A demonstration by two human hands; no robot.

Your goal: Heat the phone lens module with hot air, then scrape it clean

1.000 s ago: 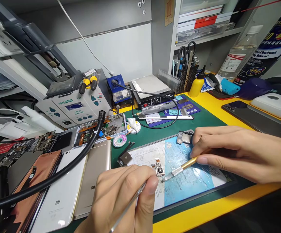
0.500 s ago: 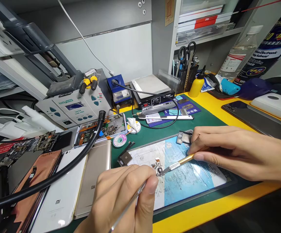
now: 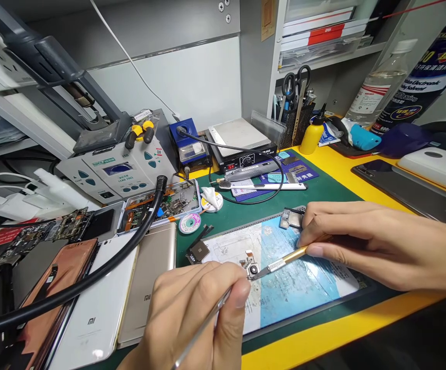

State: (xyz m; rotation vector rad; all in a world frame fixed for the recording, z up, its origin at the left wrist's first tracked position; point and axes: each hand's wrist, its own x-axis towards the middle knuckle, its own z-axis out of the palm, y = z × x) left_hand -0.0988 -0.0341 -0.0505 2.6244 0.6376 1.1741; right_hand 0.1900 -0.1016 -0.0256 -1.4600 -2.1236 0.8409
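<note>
My left hand (image 3: 199,308) is closed round metal tweezers (image 3: 197,336), whose tips are mostly hidden by my fingers beside a small camera module (image 3: 253,270). The module has a round dark lens and a short flex tab, and it lies on the white part of a worn white-and-blue work pad (image 3: 296,272). From the other side, my right hand (image 3: 354,241) pinches a gold-handled knife (image 3: 294,254) with a thin flat blade. Its blade tip meets the module's lower edge. Close to my right fingers lies a silver metal part (image 3: 290,218).
A black square part with a flex cable (image 3: 198,250) rests at the pad's left corner. Several phones, among them a white one (image 3: 95,308), lie at the left under a thick black hose (image 3: 103,272). A solder wick spool (image 3: 190,223) and a white-handled brush (image 3: 265,186) are behind the pad.
The knife's blade tip has shifted slightly left and down, from the module's right side to its lower edge. My left hand has barely moved.
</note>
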